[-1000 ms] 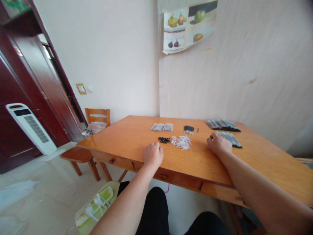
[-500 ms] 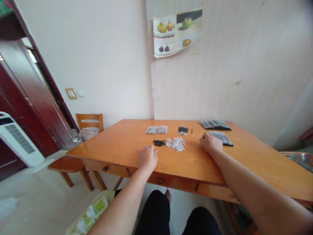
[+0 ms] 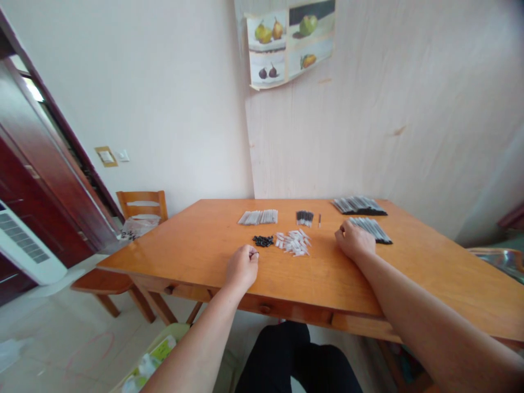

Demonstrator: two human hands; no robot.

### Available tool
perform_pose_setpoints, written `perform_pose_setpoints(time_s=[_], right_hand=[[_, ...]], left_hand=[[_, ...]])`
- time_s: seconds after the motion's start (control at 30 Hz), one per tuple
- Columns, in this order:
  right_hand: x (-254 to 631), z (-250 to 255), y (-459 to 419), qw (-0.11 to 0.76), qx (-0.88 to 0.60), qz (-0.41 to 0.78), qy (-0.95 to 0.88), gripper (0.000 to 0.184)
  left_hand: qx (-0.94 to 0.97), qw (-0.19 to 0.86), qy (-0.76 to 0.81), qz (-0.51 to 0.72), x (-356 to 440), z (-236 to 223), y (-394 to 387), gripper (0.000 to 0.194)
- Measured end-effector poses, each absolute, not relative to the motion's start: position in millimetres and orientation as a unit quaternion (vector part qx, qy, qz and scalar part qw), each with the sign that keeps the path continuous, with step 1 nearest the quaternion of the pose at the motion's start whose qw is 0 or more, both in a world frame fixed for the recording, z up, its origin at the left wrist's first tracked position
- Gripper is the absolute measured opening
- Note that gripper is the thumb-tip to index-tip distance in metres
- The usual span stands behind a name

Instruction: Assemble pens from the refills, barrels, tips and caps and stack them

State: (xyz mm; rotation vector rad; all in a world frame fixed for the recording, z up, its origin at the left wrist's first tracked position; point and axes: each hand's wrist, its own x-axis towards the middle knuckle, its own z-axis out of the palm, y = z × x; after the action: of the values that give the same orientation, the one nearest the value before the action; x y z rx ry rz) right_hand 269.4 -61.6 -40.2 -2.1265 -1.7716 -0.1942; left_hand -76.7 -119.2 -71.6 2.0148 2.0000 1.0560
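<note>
My left hand (image 3: 242,267) rests near the table's front edge, its fingertips pinched on a small black piece (image 3: 256,252). Just beyond it lies a pile of small black caps (image 3: 262,241), beside a loose heap of white pen tips (image 3: 293,243). My right hand (image 3: 355,240) is closed on the tabletop, and what its fingers hold, if anything, is hidden. Touching or very near that hand is a row of clear pens with black ends (image 3: 371,230). Farther back are a row of clear tubes (image 3: 258,217), a dark-and-white bunch of refills (image 3: 304,218) and one single refill (image 3: 320,220).
The wooden table (image 3: 196,234) has drawers along its front and stands against the wall. Another row of pens (image 3: 358,206) lies at the back right. A wooden chair (image 3: 141,199) holding a plastic bag is at left, near a white appliance (image 3: 28,245).
The view has shifted slightly, and my knees have come closer together. My left hand has turned a little, showing the black piece more plainly. My right hand stays by the pens.
</note>
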Motion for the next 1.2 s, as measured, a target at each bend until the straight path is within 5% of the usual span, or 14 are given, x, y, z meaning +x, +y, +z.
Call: perform_pose_setpoints(time_s=[0.17,0.73,1.2], right_hand=[[270.8,-41.8,-58.6,0.179,-0.757,-0.061,-0.625,0.033],[276.1,-51.8,-52.4,0.196,-0.755,-0.075,-0.621,0.033],[273.4,-48.3,-55.0,0.193,-0.76,-0.079,-0.616,0.028]], left_hand=[[0.651,0.1,0.653,0.375,-84.5,-69.9,-92.7,0.008],[0.718,0.019,0.645,0.26,-77.5,-46.7,-43.5,0.016],[0.561,0.15,0.591,0.56,-78.9,-31.4,27.1,0.031]])
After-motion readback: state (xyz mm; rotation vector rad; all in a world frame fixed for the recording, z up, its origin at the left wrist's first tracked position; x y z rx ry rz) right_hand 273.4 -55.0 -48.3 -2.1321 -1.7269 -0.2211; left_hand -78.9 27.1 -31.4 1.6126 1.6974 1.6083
